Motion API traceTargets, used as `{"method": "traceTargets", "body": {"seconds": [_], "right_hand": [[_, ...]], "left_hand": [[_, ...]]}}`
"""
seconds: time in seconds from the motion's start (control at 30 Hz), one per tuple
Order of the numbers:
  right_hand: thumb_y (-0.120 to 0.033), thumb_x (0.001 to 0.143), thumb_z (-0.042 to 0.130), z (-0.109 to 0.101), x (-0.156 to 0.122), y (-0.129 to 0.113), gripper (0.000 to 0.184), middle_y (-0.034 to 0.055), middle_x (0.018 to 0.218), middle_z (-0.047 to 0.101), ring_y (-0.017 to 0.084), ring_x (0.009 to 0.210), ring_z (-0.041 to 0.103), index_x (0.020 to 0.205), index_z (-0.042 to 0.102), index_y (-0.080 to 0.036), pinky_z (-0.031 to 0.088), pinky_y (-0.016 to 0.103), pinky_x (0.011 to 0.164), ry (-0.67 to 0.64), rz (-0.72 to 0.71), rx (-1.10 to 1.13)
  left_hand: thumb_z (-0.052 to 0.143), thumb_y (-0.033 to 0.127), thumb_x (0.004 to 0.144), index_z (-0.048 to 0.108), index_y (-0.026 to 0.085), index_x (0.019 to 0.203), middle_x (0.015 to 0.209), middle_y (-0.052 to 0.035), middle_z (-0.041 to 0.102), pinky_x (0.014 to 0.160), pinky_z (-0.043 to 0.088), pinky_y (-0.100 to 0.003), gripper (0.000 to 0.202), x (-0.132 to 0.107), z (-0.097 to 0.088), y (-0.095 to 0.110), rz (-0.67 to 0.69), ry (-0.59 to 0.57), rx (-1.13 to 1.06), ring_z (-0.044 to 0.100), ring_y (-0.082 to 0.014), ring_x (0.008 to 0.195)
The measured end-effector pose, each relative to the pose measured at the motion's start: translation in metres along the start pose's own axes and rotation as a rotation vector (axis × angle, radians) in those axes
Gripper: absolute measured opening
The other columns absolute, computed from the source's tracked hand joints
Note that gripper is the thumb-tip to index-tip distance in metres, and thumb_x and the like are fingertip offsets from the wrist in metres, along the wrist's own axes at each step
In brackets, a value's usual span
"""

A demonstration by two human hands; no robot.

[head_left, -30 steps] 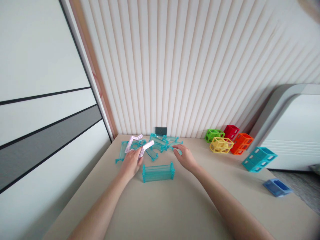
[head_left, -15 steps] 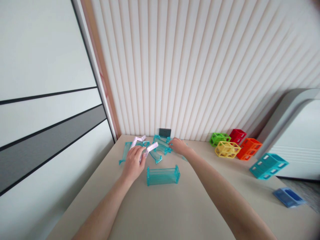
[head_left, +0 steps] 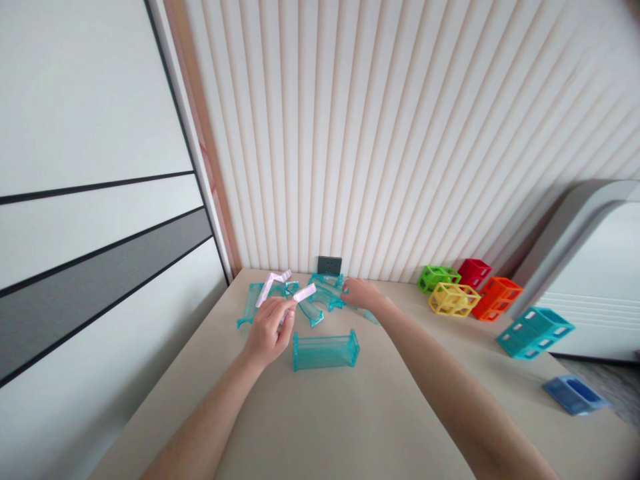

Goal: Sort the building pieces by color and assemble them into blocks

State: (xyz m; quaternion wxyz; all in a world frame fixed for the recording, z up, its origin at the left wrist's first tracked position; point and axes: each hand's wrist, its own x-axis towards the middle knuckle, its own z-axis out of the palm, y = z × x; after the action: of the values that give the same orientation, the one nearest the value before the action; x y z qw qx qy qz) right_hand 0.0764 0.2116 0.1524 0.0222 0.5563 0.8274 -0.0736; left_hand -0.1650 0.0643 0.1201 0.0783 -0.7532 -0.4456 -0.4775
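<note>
My left hand (head_left: 273,330) is closed with thumb and fingers pinched on a pale purple angled track piece (head_left: 305,293), whose upper arm sticks out past the fingers. A second pale purple bent piece (head_left: 267,291) lies just beyond that hand, over translucent teal track pieces (head_left: 253,303). My right hand (head_left: 361,294) has its fingers curled together at the right side of the teal pile, near a curved teal piece (head_left: 330,298); what the fingertips hold, if anything, is hidden. Nearer to me, a straight teal trough piece (head_left: 326,352) rests between my forearms.
A dark wall socket (head_left: 330,265) sits behind the pile at the ribbed wall. To the right stand green (head_left: 439,278), yellow (head_left: 454,299), red (head_left: 474,272), orange (head_left: 497,298) and teal (head_left: 536,332) open-frame blocks, with a blue block (head_left: 575,395) near the table's right edge.
My left hand has drawn slightly back toward me, its fingers gathered more tightly on the purple piece. My right hand has shifted slightly right and its fingers have curled in.
</note>
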Motion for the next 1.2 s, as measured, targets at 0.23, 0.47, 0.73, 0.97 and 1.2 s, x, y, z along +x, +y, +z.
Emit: {"method": "traceTargets", "body": {"seconds": [0.23,0.47,0.73,0.97,1.2], "right_hand": [[-0.028,0.085,0.060,0.001,0.001,0.003,0.034,0.0109,0.123,0.072,0.031,0.117,0.065,0.116,0.074,-0.024,0.051,0.040,0.093,-0.029,-0.005,0.014],[-0.030,0.089,0.057,0.001,-0.001,0.001,0.032,0.0134,0.119,0.073,0.031,0.114,0.066,0.114,0.075,-0.021,0.051,0.038,0.092,-0.017,0.020,0.017],[-0.024,0.081,0.062,0.000,0.000,0.004,0.030,0.0153,0.113,0.075,0.032,0.108,0.069,0.107,0.077,-0.019,0.051,0.038,0.088,-0.020,0.021,0.003],[-0.026,0.079,0.064,0.000,-0.002,0.007,0.033,0.0153,0.116,0.074,0.031,0.108,0.068,0.110,0.075,-0.019,0.049,0.036,0.087,0.001,0.003,0.019],[-0.028,0.091,0.049,0.002,-0.006,0.017,0.029,0.0139,0.107,0.075,0.026,0.100,0.069,0.097,0.076,-0.019,0.045,0.029,0.078,0.077,0.002,0.094]], "left_hand": [[0.046,0.016,0.097,0.061,0.020,0.101,0.089,-0.0057,0.070,0.084,0.049,-0.039,0.017,0.000,0.001,0.006,0.069,-0.064,-0.009,0.064,-0.0219,0.091],[0.047,0.014,0.096,0.063,0.020,0.095,0.084,-0.0041,0.069,0.083,0.048,-0.037,0.017,0.001,0.003,0.005,0.065,-0.075,0.002,0.063,-0.0214,0.087],[0.046,0.016,0.097,0.063,0.020,0.091,0.082,-0.0047,0.068,0.082,0.048,-0.037,0.019,0.001,0.004,0.006,0.052,-0.107,0.015,0.062,-0.0216,0.086],[0.046,0.016,0.098,0.062,0.020,0.091,0.083,-0.0047,0.067,0.081,0.047,-0.038,0.018,0.001,0.004,0.006,0.053,-0.112,0.007,0.061,-0.0214,0.085],[0.045,0.015,0.098,0.064,0.020,0.091,0.083,-0.0043,0.068,0.082,0.048,-0.037,0.021,0.000,0.005,0.006,0.053,-0.130,0.021,0.062,-0.0210,0.086]]}}
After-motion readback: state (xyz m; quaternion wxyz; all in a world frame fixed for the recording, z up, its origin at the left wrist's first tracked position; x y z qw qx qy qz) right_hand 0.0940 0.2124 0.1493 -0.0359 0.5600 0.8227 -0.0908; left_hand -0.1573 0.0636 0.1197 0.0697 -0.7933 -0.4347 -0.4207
